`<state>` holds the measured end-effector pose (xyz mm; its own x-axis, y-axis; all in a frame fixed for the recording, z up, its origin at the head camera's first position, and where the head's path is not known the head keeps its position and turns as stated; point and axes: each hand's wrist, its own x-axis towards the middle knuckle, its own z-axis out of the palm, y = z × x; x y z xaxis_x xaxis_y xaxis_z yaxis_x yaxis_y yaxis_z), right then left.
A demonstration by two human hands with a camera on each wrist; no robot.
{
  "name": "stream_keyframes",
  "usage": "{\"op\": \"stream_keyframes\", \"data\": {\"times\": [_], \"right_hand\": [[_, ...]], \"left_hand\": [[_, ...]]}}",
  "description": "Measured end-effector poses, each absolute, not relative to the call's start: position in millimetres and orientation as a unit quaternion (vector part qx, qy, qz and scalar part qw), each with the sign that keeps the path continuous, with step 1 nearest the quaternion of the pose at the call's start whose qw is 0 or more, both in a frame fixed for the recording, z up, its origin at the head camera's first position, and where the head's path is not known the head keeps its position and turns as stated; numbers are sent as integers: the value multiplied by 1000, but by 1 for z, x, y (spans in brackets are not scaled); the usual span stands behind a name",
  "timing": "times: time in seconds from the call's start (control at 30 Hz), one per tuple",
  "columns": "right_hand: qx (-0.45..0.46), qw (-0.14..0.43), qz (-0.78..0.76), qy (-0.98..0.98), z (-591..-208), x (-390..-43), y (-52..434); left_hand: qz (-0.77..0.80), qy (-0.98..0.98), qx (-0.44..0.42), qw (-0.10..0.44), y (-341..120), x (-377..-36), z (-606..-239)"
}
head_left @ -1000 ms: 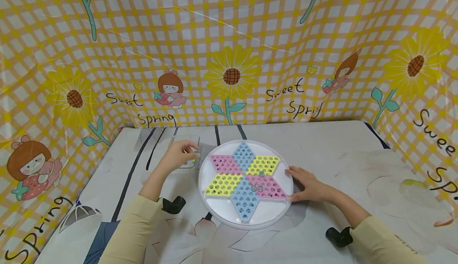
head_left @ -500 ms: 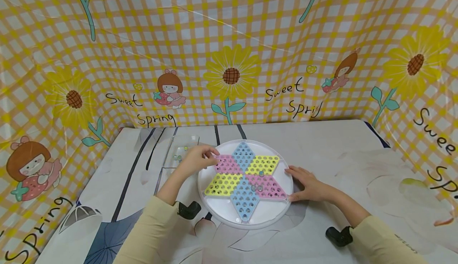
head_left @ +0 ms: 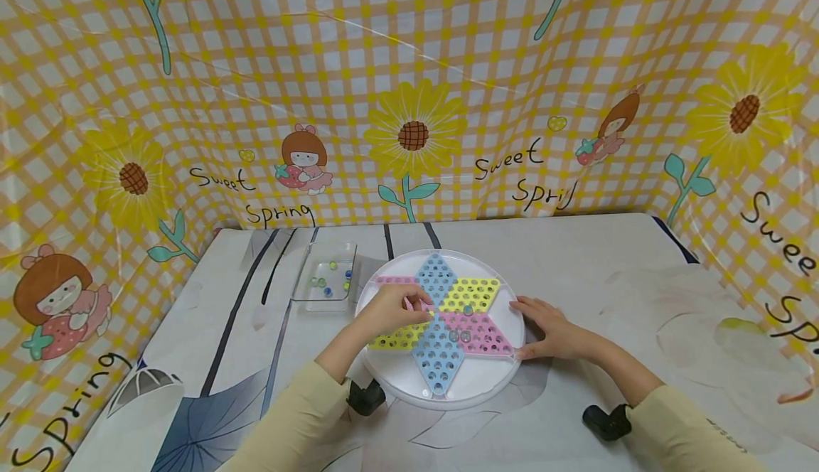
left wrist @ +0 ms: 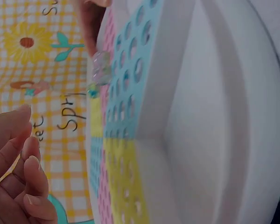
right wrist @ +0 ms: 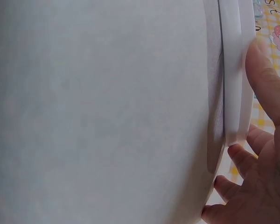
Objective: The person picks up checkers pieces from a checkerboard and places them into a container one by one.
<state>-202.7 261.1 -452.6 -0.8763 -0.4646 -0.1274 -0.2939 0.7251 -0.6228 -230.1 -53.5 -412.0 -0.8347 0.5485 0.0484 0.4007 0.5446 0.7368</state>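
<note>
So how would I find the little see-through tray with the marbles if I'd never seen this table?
Start at the big round white game board with the coloured star in the middle of the table. Look just off its far left edge, toward the sunflower wall: there sits the small clear tray. It is the only square see-through dish, with a few loose marbles inside.

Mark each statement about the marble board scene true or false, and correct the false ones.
1. The right hand rests against the round board's rim. True.
2. The left hand is over the clear tray. False: it is over the board's star.
3. Marbles sit on the board. True.
4. The clear tray holds nothing. False: several tray marbles lie in it.
5. The star is all blue. False: blue, pink and yellow.
</note>
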Motion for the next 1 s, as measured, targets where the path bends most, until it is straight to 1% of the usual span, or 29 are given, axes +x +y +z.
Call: {"op": "stream_keyframes", "data": {"times": [0.47,0.8,1.0], "right_hand": [[-211,139,-308,917,-450,-202,259],[-211,144,-312,915,-451,-203,261],[-242,115,-329,905,-460,-203,266]], "left_hand": [[349,894,248,134,-23,-222,-432],[329,900,242,156,-13,-219,-437],[312,905,235,165,-10,-219,-439]]}}
